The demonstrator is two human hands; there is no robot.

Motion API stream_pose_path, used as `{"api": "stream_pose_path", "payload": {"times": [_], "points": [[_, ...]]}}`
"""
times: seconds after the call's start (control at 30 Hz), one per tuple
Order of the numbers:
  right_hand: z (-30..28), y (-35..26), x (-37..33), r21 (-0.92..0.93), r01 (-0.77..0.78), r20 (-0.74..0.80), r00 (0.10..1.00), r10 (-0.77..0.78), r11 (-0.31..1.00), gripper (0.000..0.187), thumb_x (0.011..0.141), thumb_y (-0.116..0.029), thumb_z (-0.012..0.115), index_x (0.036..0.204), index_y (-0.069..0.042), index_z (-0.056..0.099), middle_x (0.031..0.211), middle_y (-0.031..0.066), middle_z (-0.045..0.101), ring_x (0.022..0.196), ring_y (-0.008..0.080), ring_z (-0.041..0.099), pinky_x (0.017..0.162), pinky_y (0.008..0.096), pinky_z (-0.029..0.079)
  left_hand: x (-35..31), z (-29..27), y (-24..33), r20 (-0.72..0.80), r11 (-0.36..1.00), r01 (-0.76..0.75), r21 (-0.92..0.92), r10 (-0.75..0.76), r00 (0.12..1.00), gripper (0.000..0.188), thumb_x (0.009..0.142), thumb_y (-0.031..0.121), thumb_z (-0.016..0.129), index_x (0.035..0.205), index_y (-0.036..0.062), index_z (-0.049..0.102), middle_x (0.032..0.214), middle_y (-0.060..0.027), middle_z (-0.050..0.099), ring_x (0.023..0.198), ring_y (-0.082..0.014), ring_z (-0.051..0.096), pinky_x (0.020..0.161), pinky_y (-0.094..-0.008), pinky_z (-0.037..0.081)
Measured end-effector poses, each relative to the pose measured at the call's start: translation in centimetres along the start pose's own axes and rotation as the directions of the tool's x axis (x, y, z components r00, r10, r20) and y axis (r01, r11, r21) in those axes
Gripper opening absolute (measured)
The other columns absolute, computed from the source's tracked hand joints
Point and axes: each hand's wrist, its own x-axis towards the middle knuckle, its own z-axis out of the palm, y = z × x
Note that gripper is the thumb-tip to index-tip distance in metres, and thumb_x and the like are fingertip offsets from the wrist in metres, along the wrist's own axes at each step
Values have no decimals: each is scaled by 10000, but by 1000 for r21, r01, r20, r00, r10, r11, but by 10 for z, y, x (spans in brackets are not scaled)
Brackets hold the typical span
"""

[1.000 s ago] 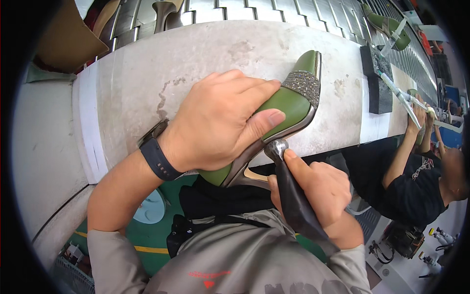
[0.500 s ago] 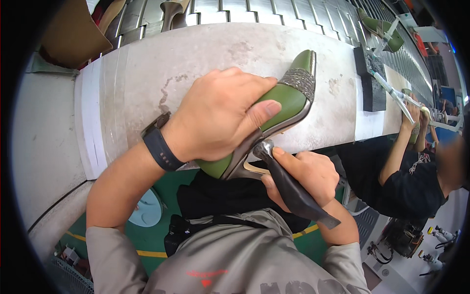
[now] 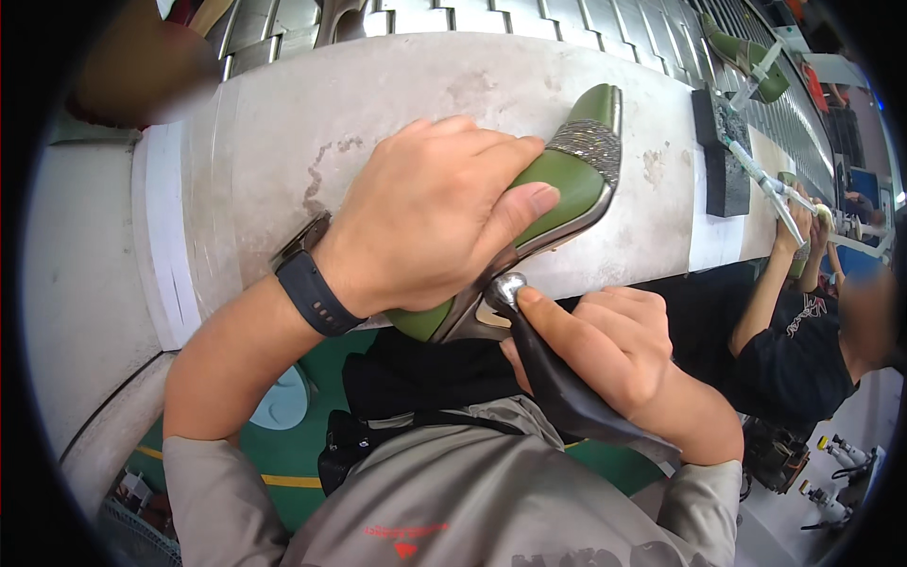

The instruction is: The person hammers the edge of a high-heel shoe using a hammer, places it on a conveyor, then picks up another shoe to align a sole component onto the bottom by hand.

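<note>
A green high-heeled shoe with a pointed toe, a glittery band and a dark sole lies on its side at the bench's front edge, toe pointing away to the right. My left hand wraps over its middle, hiding much of the upper. My right hand is closed on a dark shoemaker's hammer, its forefinger by the shiny rounded metal face. That face is beside the shoe's sole, close to the arch and heel; I cannot tell whether they touch. The hammer's handle is hidden.
The pale bench has a dark block at its right end. Behind runs a slatted metal conveyor carrying another green shoe. A co-worker sits at the right, hands on a green shoe. A light blue stool stands below.
The shoe and my left hand have shifted slightly up and right. My right hand and forearm have swung right, and the hammer's rounded face shows more fully beside the sole.
</note>
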Motion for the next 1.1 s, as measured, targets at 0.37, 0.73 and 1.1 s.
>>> {"api": "stream_pose_path", "payload": {"times": [0.37, 0.73, 1.1], "points": [[-16, 23, -30, 641, -360, -131, 819, 559, 677, 233, 894, -81, 834, 1101, 7, 771, 925, 104, 797, 806, 142, 760, 724, 288, 593, 17, -17, 15, 222, 967, 238, -94, -212, 952, 526, 1026, 276, 658, 1411, -79, 605, 1246, -262, 714, 1149, -357, 691, 1036, -397, 512], [-42, 120, 27, 730, -613, 145, 571, 808, 302, 216, 950, -269, 791, 989, -58, 772, 633, -63, 525, 491, 39, 422, 469, 249, 311, 53, 13, 51, 241, 937, 286, 201, -331, 913, 934, 761, 249, 878, 1506, -96, 432, 1192, -308, 668, 1116, -476, 659, 984, -483, 536], [-32, 113, 4, 839, -498, 98, 531, 842, 217, 335, 982, -187, 747, 1255, 5, 726, 740, -10, 628, 550, 62, 534, 516, 246, 429, 57, -49, 100, -364, 894, -80, -442, -97, 926, 898, 774, 208, 880, 1501, -69, 431, 1413, -184, 628, 1280, -250, 616, 1062, -398, 508]]}}
